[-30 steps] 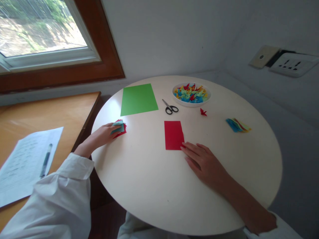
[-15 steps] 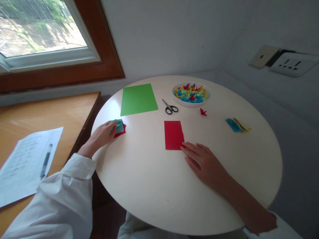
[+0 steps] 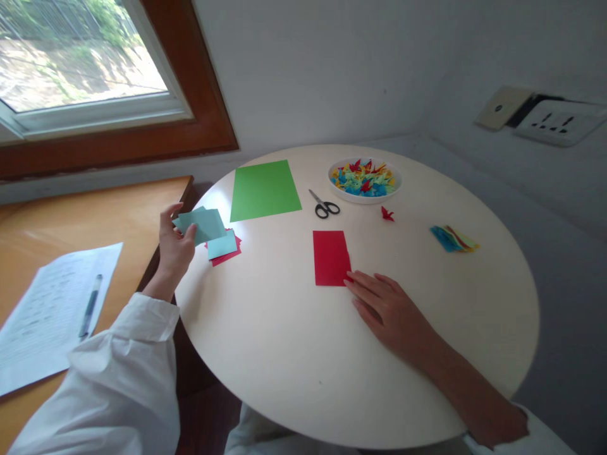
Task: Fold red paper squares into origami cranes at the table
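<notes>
Above the left side of the round table, my left hand [image 3: 174, 248] pinches some light blue paper squares [image 3: 203, 225] between thumb and fingers. Just below them lies a small pile with a light blue paper square [image 3: 222, 245] on top and red paper squares [image 3: 226, 258] underneath. A red paper sheet [image 3: 331, 258] rests flat at the table's middle. My right hand [image 3: 384, 309] lies palm down with fingers stretched out, its fingertips touching the sheet's lower right corner.
The white table [image 3: 294, 354] also bears a green paper sheet [image 3: 265, 191], scissors [image 3: 324, 206], a white dish [image 3: 365, 199] of folded paper cranes, a loose red crane [image 3: 387, 214] and a fan of colored papers [image 3: 453, 239]. A wooden desk [image 3: 137, 208] with written paper [image 3: 52, 303] and a pen [image 3: 90, 306] adjoins at left.
My left hand has lifted light blue paper squares off the pile, up and to the left, uncovering the squares beneath. My right hand has stayed at the red sheet's corner.
</notes>
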`<state>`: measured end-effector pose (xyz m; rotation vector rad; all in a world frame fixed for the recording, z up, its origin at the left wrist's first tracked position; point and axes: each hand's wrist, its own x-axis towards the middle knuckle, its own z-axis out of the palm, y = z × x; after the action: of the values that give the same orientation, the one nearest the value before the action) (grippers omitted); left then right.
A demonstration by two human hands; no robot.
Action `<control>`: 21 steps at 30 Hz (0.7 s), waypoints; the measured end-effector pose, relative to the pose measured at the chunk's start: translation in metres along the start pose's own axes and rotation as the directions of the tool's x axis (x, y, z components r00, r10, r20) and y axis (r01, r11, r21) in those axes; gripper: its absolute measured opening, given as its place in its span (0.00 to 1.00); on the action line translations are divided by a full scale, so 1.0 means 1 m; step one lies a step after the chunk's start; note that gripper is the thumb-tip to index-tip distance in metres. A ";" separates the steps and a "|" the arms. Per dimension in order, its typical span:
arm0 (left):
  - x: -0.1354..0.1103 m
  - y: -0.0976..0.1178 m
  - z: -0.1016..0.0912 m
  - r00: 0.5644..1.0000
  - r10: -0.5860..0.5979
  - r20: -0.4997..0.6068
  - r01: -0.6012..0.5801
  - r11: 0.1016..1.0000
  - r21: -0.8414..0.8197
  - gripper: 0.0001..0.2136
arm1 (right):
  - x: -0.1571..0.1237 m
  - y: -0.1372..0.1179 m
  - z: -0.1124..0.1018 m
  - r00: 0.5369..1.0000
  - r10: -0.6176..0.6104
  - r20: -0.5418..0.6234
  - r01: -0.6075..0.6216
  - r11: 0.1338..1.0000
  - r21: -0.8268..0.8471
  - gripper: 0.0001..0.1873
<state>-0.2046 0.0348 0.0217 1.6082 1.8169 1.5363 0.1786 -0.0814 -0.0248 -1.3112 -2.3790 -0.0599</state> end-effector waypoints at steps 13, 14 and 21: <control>-0.013 0.026 0.035 0.826 -0.116 0.552 0.394 0.819 -0.417 0.16 | -0.001 0.001 0.001 1.000 -0.007 -0.005 0.007 1.000 -0.012 0.18; -0.014 0.027 0.039 0.803 -0.084 0.590 0.375 0.841 -0.391 0.18 | -0.001 0.001 0.001 1.000 -0.006 -0.004 0.006 1.000 -0.010 0.18; -0.030 0.040 0.056 0.701 0.004 0.713 -0.091 0.992 0.084 0.23 | 0.000 0.000 0.000 1.000 -0.009 0.008 0.009 1.000 -0.017 0.18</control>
<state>-0.1295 0.0320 0.0193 1.9418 1.4211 0.6361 0.1785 -0.0816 -0.0247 -1.3110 -2.3959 -0.0777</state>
